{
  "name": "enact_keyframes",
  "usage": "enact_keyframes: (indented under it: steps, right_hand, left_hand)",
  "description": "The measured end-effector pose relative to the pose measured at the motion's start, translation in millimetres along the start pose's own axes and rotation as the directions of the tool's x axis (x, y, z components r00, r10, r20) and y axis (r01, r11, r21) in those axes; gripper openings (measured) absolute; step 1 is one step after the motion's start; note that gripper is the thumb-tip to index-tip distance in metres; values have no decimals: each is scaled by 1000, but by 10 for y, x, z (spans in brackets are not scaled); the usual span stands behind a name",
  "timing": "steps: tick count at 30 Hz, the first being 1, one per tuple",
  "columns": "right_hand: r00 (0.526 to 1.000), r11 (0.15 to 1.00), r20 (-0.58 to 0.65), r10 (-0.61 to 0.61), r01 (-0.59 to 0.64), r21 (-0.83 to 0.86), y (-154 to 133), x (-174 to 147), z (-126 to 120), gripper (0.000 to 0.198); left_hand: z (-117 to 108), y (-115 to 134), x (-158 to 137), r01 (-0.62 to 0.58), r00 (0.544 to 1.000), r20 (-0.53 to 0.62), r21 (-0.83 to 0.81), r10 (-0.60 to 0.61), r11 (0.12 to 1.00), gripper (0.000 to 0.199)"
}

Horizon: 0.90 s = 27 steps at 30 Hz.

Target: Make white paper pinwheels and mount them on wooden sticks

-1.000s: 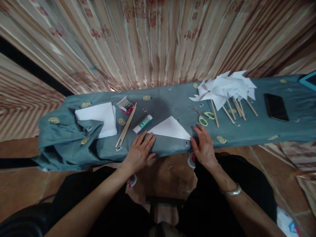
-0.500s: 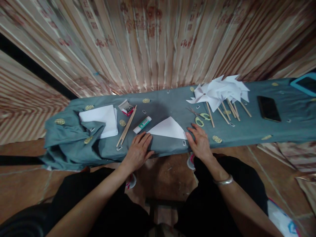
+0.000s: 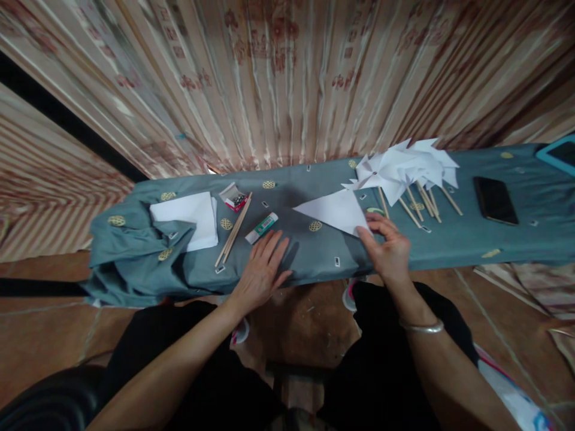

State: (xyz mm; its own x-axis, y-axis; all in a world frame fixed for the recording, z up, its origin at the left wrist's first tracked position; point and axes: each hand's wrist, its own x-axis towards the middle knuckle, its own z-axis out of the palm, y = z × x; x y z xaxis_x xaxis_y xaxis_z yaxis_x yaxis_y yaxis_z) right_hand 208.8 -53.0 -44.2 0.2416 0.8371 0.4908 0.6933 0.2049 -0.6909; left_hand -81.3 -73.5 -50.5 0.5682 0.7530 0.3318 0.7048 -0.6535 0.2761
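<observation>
Pinched at its right corner, a folded white paper triangle point(image 3: 336, 211) is held by my right hand point(image 3: 387, 246), raised a little over the cloth. It hides most of the green-handled scissors point(image 3: 375, 211). My left hand point(image 3: 265, 269) lies on the near edge of the table with its fingers stretched out and nothing in it. Just beyond its fingertips is a glue stick point(image 3: 262, 228). Left of that lie several thin wooden sticks point(image 3: 234, 232) and an open small red-and-white box point(image 3: 234, 197) of small metal pieces.
A stack of white paper point(image 3: 202, 224) lies at the left, partly under a fold of the green tablecloth point(image 3: 291, 257). Several white paper pinwheels point(image 3: 399, 170) on sticks are piled at the back right. Further right are a black phone point(image 3: 495, 200) and a blue-framed device point(image 3: 557, 154).
My right hand has taken hold of the paper triangle, lifted it and shifted it to the right, over the scissors. My left hand has come away from the paper.
</observation>
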Motion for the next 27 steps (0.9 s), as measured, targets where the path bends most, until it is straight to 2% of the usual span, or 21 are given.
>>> enact_keyframes:
  steps: [3,7,11,14,18,23,27]
  right_hand:
    - [990,971,4,-141,139,-194,-84,-32,-97,14]
    - [922,878,226,-315,373,-300,-323,-277,34,16]
    - [845,806,358,-398,508,-303,-507,-496,214,17]
    - [808,808,413,-421,541,-235,-514,-543,244,18]
    - [799,848,455,-394,507,-156,-383,-451,185,24]
    - [769,836,531,-357,516,-185,-206,-262,144,48]
    - [774,841,505,-381,517,-157,-149,-225,102,37]
  left_hand:
    - [-6,98,103,-92,995,-43,-10,91,996,68]
    - [62,201,206,-182,979,-79,93,189,979,61]
    - [124,228,293,-200,975,-70,158,213,967,49]
    - [132,187,350,-205,976,-44,142,213,968,35]
    - [127,97,385,-192,978,-63,123,200,974,21]
    - [142,17,352,-179,979,-94,54,183,982,22]
    - [112,36,309,-182,980,-96,-56,176,982,24]
